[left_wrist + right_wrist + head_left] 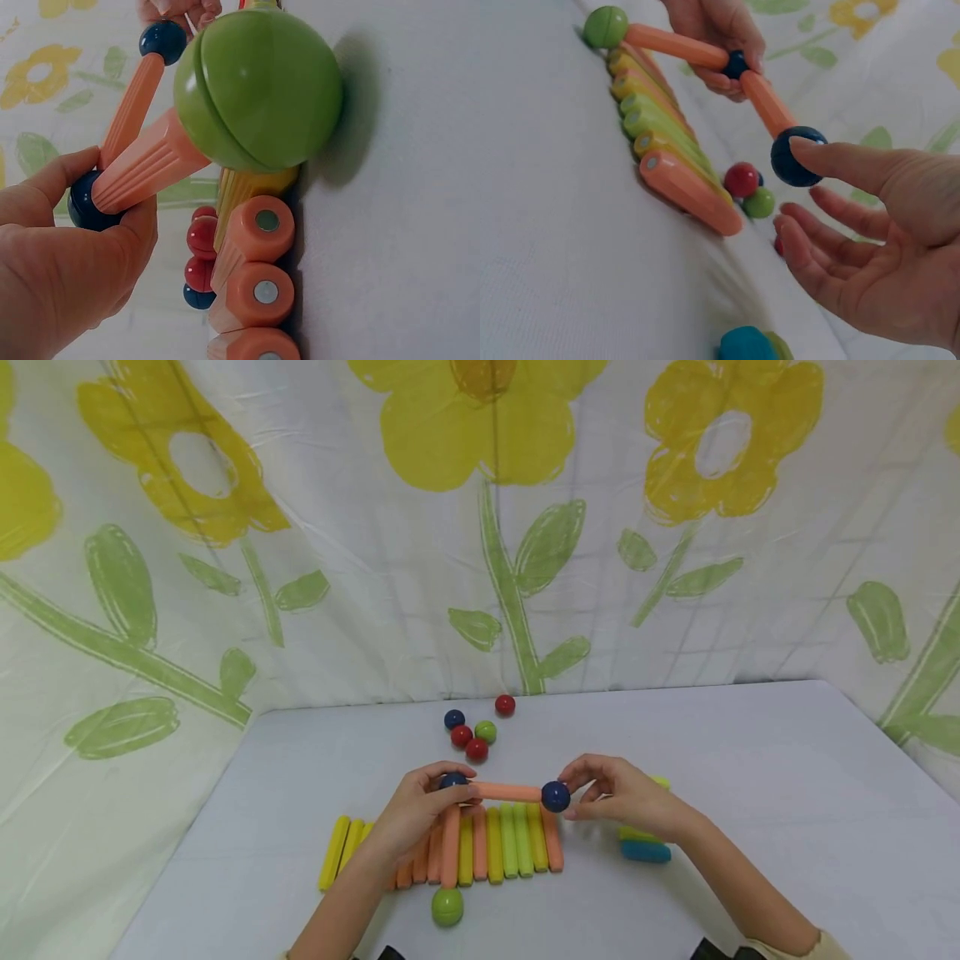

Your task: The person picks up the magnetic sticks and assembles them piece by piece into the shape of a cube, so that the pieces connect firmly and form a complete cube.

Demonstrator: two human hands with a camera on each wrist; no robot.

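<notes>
My left hand (417, 806) pinches a dark blue ball (88, 202) between thumb and fingers. Two orange magnetic sticks meet at this ball. One orange stick (448, 847) runs toward me and ends in a green ball (262, 90). The other orange stick (510, 792) points right, with a second dark blue ball (556, 796) on its end. Beside that ball is my right hand (626, 793); in the right wrist view its thumb lies over the ball, while the other fingers are spread loosely below, apart from it.
Under the joined pieces lies a row of yellow, orange and green sticks (517, 839). Several loose balls, including a red ball (477, 750), sit behind. A blue stick (645, 852) and yellow-green ones lie below my right hand. A flowered cloth (360, 610) hangs at the back.
</notes>
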